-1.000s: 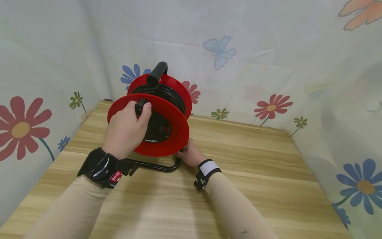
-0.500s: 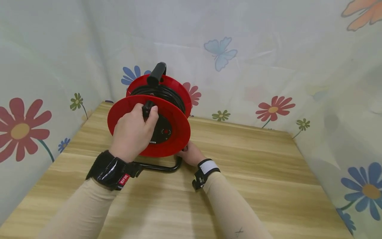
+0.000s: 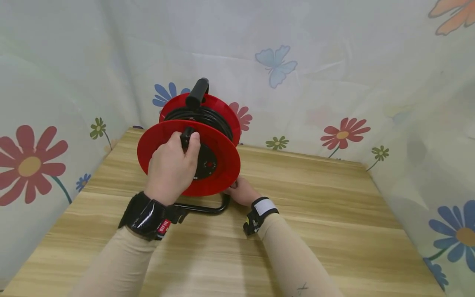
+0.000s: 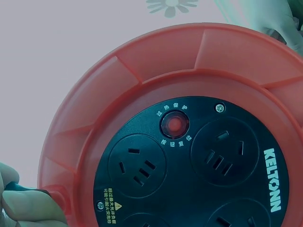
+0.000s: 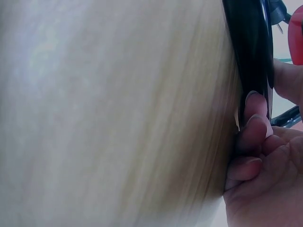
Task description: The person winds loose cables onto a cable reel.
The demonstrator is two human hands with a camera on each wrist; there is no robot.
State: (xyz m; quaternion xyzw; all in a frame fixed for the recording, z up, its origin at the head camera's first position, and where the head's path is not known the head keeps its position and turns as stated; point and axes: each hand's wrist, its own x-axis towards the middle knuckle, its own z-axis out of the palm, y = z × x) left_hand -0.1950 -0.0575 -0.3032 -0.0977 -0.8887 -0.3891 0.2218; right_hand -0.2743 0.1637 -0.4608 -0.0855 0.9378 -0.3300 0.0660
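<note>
A red cable reel (image 3: 228, 154) with black cable (image 3: 204, 115) wound between its two discs stands on a black tube frame. My left hand (image 3: 170, 169) grips the black crank knob (image 3: 187, 135) on the near disc, thumb on its right side. In the left wrist view, the disc carries a black socket panel (image 4: 184, 146) with a red button, and the fingers (image 4: 35, 205) pinch the knob at the left edge. Low on the reel's right side, my right hand (image 3: 243, 192) holds the frame (image 3: 208, 210); in the right wrist view its fingers (image 5: 253, 135) curl round the black tube.
The reel's black carrying handle (image 3: 198, 93) rises above the discs. Under it is a wood-grain table (image 3: 315, 206), backed by a pale curtain (image 3: 230, 37) printed with flowers and butterflies close behind the reel.
My left hand and the crank knob have moved right and slightly down, turning the disc and its panel clockwise. The right hand keeps its hold on the frame.
</note>
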